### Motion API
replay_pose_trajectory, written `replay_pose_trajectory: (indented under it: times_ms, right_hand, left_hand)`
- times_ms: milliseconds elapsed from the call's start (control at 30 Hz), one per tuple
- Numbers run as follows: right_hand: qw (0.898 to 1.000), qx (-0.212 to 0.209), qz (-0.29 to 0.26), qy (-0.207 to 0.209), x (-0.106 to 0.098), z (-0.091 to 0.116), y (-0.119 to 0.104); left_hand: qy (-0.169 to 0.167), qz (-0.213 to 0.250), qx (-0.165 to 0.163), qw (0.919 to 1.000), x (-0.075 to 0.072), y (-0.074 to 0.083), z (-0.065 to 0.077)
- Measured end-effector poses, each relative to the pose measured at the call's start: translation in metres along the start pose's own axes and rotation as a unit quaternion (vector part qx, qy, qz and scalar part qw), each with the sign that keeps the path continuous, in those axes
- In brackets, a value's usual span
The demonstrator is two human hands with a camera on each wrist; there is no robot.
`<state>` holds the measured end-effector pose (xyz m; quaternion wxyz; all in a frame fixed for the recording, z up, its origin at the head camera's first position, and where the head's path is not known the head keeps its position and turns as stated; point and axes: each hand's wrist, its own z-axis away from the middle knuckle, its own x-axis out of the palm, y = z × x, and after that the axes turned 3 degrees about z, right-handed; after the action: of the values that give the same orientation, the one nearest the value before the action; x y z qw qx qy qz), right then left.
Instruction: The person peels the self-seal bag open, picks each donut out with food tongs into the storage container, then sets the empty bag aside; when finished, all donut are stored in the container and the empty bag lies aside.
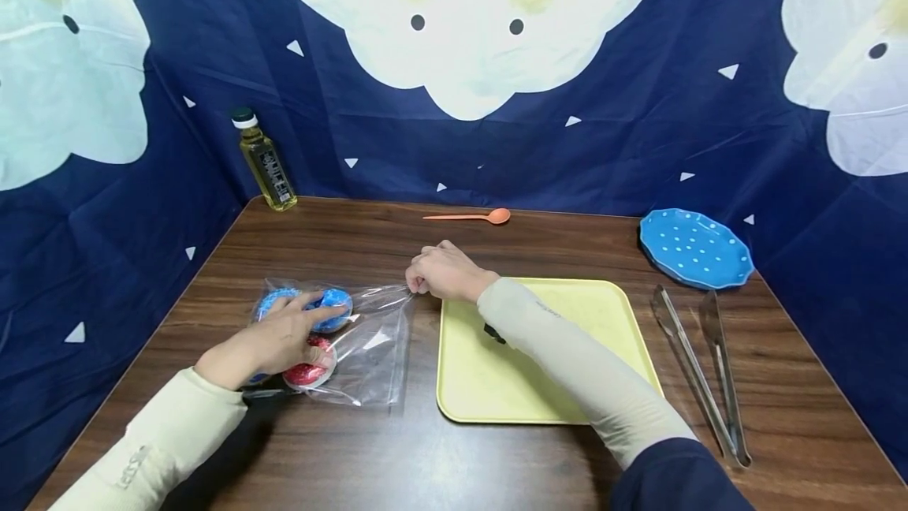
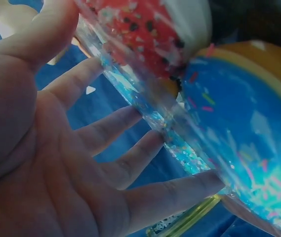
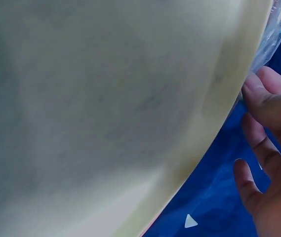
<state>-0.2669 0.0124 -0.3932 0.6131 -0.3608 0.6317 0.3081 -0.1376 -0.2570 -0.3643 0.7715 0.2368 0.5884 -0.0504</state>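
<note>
A clear plastic bag point(image 1: 376, 357) lies flat on the table at centre left, with several doughnuts inside. Among them are a blue-iced doughnut point(image 1: 333, 312) and a red-iced doughnut point(image 1: 307, 369). My left hand point(image 1: 280, 337) rests on the filled part of the bag, its fingers spread over the doughnuts. In the left wrist view those fingers are straight, touching the film beside a sprinkled blue doughnut point(image 2: 239, 118). At the bag's upper right corner, my right hand point(image 1: 443, 270) pinches the film. The right wrist view shows thumb and forefinger together at the bag point(image 3: 273, 42).
A yellow tray point(image 1: 518, 385) sits under the right forearm, close to the bag. Metal tongs point(image 1: 698, 373) lie to its right, below a blue dotted plate point(image 1: 695, 247). An orange spoon point(image 1: 468, 217) and an oil bottle point(image 1: 268, 164) are along the back edge.
</note>
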Motion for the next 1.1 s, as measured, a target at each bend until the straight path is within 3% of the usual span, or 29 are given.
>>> replay_pose_trajectory:
  times_ms: [300, 433, 567, 867, 1100]
  right_hand:
    - [1.0, -0.017, 0.002, -0.016, 0.001, -0.004, -0.009]
    - [0.998, -0.042, 0.036, -0.024, 0.004, -0.008, -0.021]
    - [0.996, -0.062, 0.067, -0.006, 0.009, -0.009, -0.027]
    - [0.998, -0.057, 0.021, 0.008, 0.01, 0.003, -0.016]
    - [0.998, -0.057, 0.03, 0.005, 0.005, 0.01, -0.009]
  left_hand:
    - [-0.003, 0.001, 0.001, 1.0, -0.002, -0.006, -0.001]
    - [0.002, -0.003, 0.006, 1.0, -0.002, -0.007, -0.004]
    - [0.009, -0.009, 0.013, 0.9998, -0.001, -0.009, -0.006]
    - [0.005, -0.002, 0.005, 1.0, -0.001, -0.009, -0.006]
    - [0.016, -0.002, 0.014, 0.9998, -0.002, -0.011, -0.006]
